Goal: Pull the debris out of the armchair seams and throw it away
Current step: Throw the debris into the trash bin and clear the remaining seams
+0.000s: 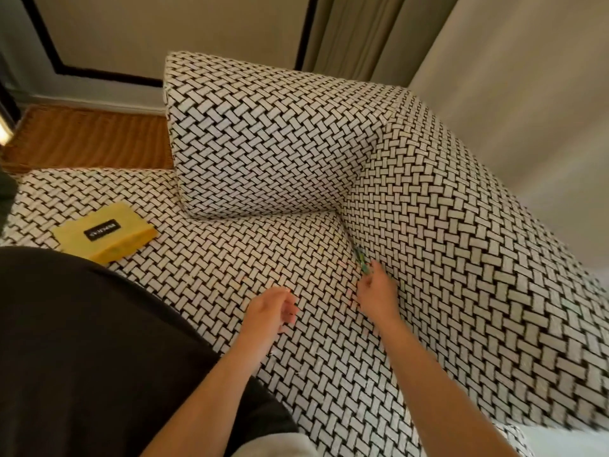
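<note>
Just right of the frame's centre, the right hand pinches the near end of a thin green scrap, which lies along the seam where the seat meets the armchair side. The left hand hovers beside it over the seat, fingers loosely curled, holding nothing visible. At left a yellow pouch lies on the seat. The scrap is gripped but not yet thrown away; no bin shows, and the seam's upper stretch looks unsearched.
</note>
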Motion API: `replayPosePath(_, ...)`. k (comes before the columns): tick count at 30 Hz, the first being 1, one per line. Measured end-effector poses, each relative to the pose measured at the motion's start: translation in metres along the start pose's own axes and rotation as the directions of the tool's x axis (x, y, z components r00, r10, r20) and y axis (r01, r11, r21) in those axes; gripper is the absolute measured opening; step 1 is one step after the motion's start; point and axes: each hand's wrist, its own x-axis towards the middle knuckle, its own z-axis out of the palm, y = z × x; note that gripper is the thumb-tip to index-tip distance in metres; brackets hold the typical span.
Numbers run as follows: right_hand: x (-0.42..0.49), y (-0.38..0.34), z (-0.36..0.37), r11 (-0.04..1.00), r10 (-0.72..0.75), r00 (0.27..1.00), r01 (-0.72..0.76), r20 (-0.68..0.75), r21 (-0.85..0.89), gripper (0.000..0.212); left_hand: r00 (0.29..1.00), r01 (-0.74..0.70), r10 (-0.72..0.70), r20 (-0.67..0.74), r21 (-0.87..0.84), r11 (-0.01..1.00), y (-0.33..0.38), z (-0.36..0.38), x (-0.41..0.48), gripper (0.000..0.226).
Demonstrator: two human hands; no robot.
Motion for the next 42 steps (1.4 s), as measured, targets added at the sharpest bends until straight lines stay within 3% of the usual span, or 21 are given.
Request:
replayPosePath(3, 0.014, -0.005, 0.004, 0.994, 0.101, 0.994, -0.099, 0.039, -0.043, 0.02, 1.0, 0.007, -0.007, -0.003, 0.013, 1.0, -0.004, -0.001, 0.004, 0.027)
replayPosePath(6, 0.026, -0.013, 0.004, 0.984, 0.167, 0.981, -0.159, 0.096, -0.085, 0.021, 1.0, -0.004, 0.004, 0.003, 0.034, 0.999, -0.006, 0.0, 0.006, 0.025)
replayPosePath(10, 0.042, -0.034, -0.005, 0.918, 0.388, 0.882, -0.396, 0.267, -0.026, 0.02, 1.0, -0.003, 0.002, 0.014, 0.044, 0.999, -0.006, -0.002, 0.005, 0.024)
replayPosePath(12, 0.047, -0.04, -0.006, 0.894, 0.427, 0.859, -0.448, 0.284, 0.012, 0.023, 1.0, 0.003, -0.004, 0.013, 0.059, 0.998, -0.006, -0.002, 0.005, 0.024)
replayPosePath(15, 0.043, -0.045, 0.0, 0.902, 0.424, 0.888, -0.432, 0.181, 0.01, 0.02, 1.0, 0.005, -0.005, 0.006, 0.066, 0.998, -0.006, -0.002, 0.005, 0.025)
replayPosePath(20, 0.039, -0.04, 0.011, 0.912, 0.384, 0.922, -0.372, -0.04, 0.169, 0.015, 1.0, -0.018, 0.017, 0.009, 0.081, 0.997, -0.007, -0.004, 0.005, 0.027)
replayPosePath(23, 0.03, -0.036, 0.017, 0.943, 0.285, 0.944, -0.244, -0.169, 0.227, 0.021, 1.0, 0.005, -0.005, 0.002, 0.061, 0.998, -0.007, -0.004, 0.006, 0.026)
replayPosePath(25, 0.015, -0.032, 0.024, 0.965, 0.166, 0.969, -0.121, -0.182, 0.233, 0.02, 0.999, 0.031, -0.031, 0.009, 0.026, 0.999, -0.005, -0.005, 0.006, 0.025)
replayPosePath(31, -0.048, -0.041, 0.044, 0.905, -0.175, 0.984, 0.151, 0.023, 0.398, 0.014, 0.994, 0.087, -0.082, 0.075, -0.069, 0.994, -0.002, -0.002, 0.004, 0.012)
replayPosePath(34, -0.084, -0.051, 0.045, 0.89, -0.388, 0.918, 0.35, 0.08, 0.294, 0.016, 0.988, 0.123, -0.104, 0.11, -0.183, 0.975, -0.003, -0.005, 0.004, 0.024)
replayPosePath(37, -0.101, -0.055, 0.044, 0.773, -0.634, 0.763, 0.627, 0.128, 0.097, 0.021, 0.983, 0.18, -0.165, 0.079, -0.266, 0.947, -0.002, -0.008, 0.003, 0.031)
replayPosePath(38, -0.101, -0.056, 0.041, 0.746, -0.665, 0.728, 0.659, 0.167, 0.097, 0.02, 0.983, 0.183, -0.178, 0.044, -0.251, 0.95, -0.002, -0.009, 0.004, 0.031)
replayPosePath(40, -0.095, -0.061, 0.027, 0.758, -0.652, 0.725, 0.63, 0.223, 0.169, 0.022, 0.98, 0.182, -0.194, -0.037, -0.209, 0.961, -0.002, -0.01, 0.005, 0.031)
replayPosePath(42, -0.075, -0.062, 0.011, 0.849, -0.528, 0.823, 0.504, 0.21, 0.158, 0.028, 0.974, 0.192, -0.215, -0.072, -0.243, 0.951, -0.002, -0.012, 0.005, 0.031)
